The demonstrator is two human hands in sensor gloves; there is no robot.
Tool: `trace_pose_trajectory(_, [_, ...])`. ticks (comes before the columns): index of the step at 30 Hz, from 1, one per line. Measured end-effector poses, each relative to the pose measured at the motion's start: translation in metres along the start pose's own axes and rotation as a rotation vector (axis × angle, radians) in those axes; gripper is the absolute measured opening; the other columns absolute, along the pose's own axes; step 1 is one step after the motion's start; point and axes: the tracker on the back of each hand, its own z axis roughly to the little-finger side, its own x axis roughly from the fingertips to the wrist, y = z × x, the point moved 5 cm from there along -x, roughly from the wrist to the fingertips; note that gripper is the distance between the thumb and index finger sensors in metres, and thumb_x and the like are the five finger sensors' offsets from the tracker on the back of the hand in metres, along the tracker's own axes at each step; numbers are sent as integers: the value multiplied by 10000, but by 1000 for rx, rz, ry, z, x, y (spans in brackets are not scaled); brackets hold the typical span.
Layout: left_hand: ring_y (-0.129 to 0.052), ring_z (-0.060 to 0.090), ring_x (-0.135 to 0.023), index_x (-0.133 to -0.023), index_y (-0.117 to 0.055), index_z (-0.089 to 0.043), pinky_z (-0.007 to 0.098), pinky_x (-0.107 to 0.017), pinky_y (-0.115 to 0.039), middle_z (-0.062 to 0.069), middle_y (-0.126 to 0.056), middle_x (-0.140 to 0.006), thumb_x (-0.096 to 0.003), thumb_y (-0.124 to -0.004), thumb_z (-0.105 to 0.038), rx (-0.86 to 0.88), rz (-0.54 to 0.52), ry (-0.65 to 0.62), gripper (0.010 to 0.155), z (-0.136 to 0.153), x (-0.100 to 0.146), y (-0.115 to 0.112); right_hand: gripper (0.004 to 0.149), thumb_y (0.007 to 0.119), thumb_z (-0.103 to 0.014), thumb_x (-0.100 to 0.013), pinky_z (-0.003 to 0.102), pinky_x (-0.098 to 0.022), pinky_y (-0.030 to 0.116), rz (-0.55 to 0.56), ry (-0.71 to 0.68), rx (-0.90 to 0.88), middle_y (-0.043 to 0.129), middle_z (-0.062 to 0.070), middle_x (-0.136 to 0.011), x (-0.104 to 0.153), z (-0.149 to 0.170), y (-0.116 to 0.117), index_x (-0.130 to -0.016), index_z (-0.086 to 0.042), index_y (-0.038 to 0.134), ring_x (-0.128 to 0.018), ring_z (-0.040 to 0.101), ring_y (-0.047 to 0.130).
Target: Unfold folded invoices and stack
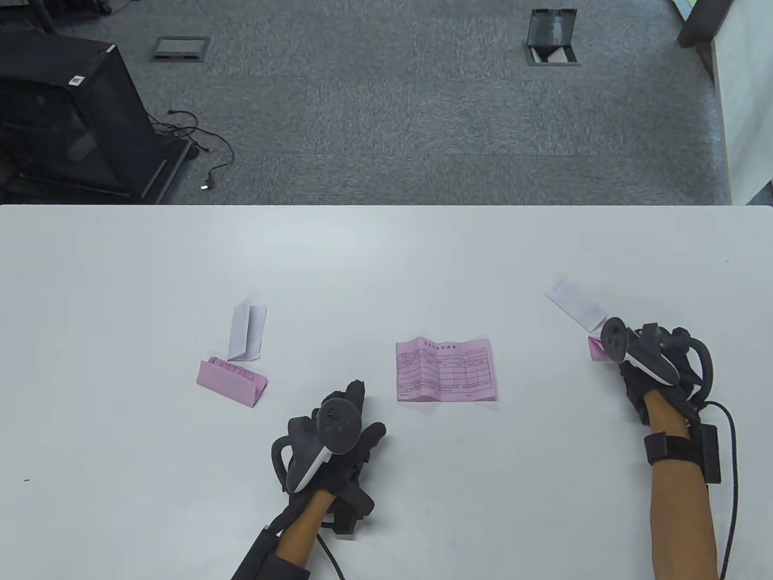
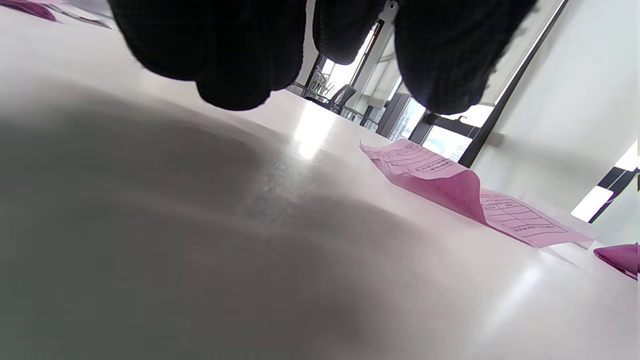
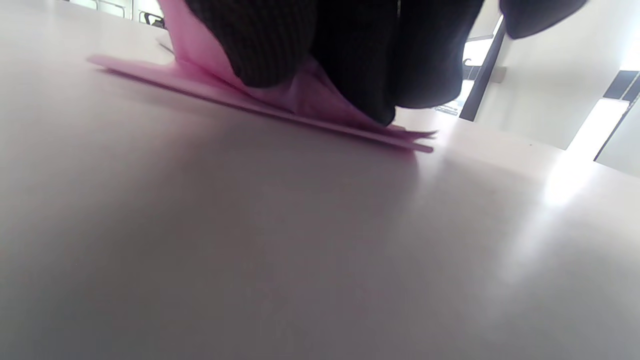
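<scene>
Gloved fingertips of the right hand [image 1: 640,362] pinched a folded pink invoice [image 3: 300,105] against the table [image 1: 386,254]. Well left of it, one unfolded pink invoice [image 1: 445,370] lay flat; three stayed folded. The left hand [image 1: 335,441] rested empty.

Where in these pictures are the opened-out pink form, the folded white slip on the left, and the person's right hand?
opened-out pink form [image 1: 445,370], table view, middle of its printed face.
folded white slip [image 1: 246,331], table view, centre of the standing fold.
right hand [image 1: 646,362], table view, back of the gloved hand under the tracker.
</scene>
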Motion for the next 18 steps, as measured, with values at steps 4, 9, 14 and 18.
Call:
trace_pose_trajectory(4, [-771, 386, -864, -1116, -548, -210, 520, -641, -695, 226, -656, -1094, -471, -855, -468, 44, -29, -44, 760, -5, 1, 3, 390, 747, -362, -450, 623, -662, 587, 52, -1, -197, 956, -4, -761, 14, 6, -28, -820, -260, 816, -781, 292, 888])
trace_pose_trajectory(9, [-786, 361, -874, -1090, -609, -254, 503, -649, -704, 161, -733, -1068, -462, -862, -467, 91, -60, -199, 710, -21, 4, 4, 388, 747, -356, -464, 605, -647, 602, 144, -75, -554, 950, 23, -742, 53, -12, -87, -823, -225, 812, -746, 318, 892])
trace_pose_trajectory(14, [-844, 352, -826, -1043, -692, -252, 495, -609, -747, 137, -827, -999, -451, -871, -490, 174, -85, -365, 663, -43, 14, 3, 383, 751, -360, -465, 593, -638, 613, 90, -199, -768, 955, 31, -706, 100, -81, -105, -809, -207, 816, -710, 320, 903])
trace_pose_trajectory(18, [-868, 339, -801, -1025, -716, -249, 486, -588, -767, 125, -855, -972, -455, -862, -504, 240, -92, -459, 641, -56, 22, -1, 381, 760, -368, -459, 589, -630, 621, 25, -252, -885, 958, 32, -692, 134, -134, -91, -798, -204, 820, -694, 321, 910])
